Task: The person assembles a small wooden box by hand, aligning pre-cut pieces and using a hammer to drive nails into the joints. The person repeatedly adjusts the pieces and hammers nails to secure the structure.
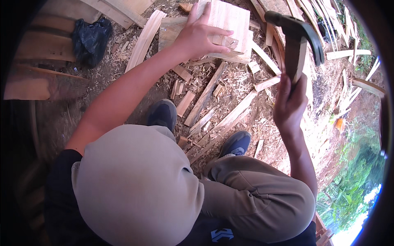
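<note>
My left hand [200,37] spread across the far wooden block [232,18], seemingly steadying it; my right hand [290,102] gripped a hammer [294,47] by its handle, leaving its head free.

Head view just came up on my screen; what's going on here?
A person's left hand lies with fingers spread on a pale wooden block. Their right hand grips a dark-headed tool by its wooden handle, holding it to the right of the block, apart from it. Wood scraps litter the ground by their shoes.
</note>
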Demonstrator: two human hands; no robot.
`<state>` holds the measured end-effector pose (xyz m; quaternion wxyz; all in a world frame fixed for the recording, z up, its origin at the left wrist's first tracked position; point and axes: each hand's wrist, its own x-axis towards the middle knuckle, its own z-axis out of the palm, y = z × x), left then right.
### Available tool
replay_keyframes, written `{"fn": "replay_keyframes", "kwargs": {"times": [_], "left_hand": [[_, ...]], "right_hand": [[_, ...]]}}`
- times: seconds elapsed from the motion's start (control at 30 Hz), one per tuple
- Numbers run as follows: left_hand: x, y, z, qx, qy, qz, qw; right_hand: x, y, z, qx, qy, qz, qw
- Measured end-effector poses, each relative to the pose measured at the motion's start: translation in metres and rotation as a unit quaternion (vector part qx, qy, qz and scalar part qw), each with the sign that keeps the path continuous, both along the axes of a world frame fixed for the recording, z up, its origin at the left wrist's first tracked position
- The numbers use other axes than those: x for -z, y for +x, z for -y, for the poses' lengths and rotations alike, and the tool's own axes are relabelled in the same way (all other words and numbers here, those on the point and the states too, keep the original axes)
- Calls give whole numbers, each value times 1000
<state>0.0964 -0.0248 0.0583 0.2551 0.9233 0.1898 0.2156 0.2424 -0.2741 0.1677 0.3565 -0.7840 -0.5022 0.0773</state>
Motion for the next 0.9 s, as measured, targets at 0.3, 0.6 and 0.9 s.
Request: {"fn": "replay_keyframes", "kwargs": {"times": [0.3,0.6,0.9], "left_hand": [[14,-3,10,-68,42,3,997],[14,-2,12,-60,36,4,998],[15,0,11,-62,52,9,997]], "right_hand": [[-9,-4,-5,16,-37,-33,999],[-10,-7,-3,51,-117,-55,990],[-5,-7,-4,48,-57,-57,996]]}}
